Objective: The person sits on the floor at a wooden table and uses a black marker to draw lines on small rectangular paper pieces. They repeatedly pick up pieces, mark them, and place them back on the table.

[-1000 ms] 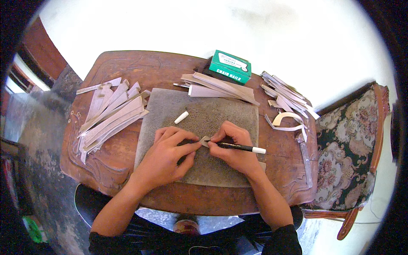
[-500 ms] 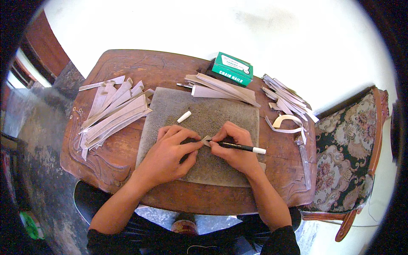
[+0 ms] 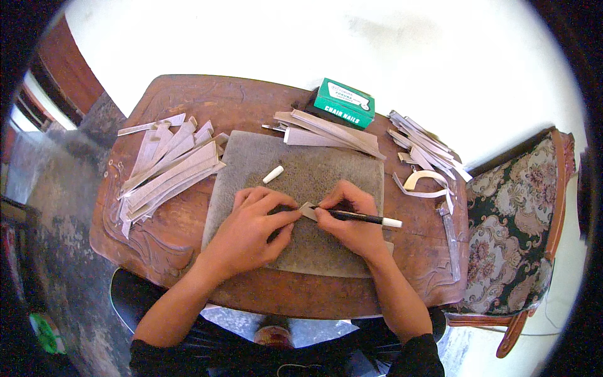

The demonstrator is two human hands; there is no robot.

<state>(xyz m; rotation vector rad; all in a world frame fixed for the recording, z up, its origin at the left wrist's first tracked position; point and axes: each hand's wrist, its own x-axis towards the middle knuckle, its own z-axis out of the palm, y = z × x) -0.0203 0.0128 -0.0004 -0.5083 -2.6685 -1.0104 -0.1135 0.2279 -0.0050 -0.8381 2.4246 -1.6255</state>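
Note:
My left hand [image 3: 254, 227] pinches a small greyish-beige piece [image 3: 307, 210] between thumb and fingers, over a grey mat [image 3: 245, 152]. From the other side, my right hand [image 3: 350, 217] grips a black marker [image 3: 355, 217] with a white end. Its tip is by the upper right edge of the small piece; whether it touches cannot be made out. A white marker cap [image 3: 273, 174] lies loose on the mat beyond my left hand.
Beige strips lie in piles at the table's left [image 3: 176, 173], beyond the mat [image 3: 333, 133] and at the right [image 3: 424, 146]. A green box [image 3: 345, 103] stands at the back. Near the right edge are a pale curled strip [image 3: 433, 182] and a metal ruler-like bar [image 3: 450, 242]. A flowered chair [image 3: 509, 226] adjoins the wooden table [image 3: 251, 295].
The marker and my right hand have shifted slightly right, drawing the tip away from my left fingertips and uncovering more of the small piece. My left hand stays nearly in place.

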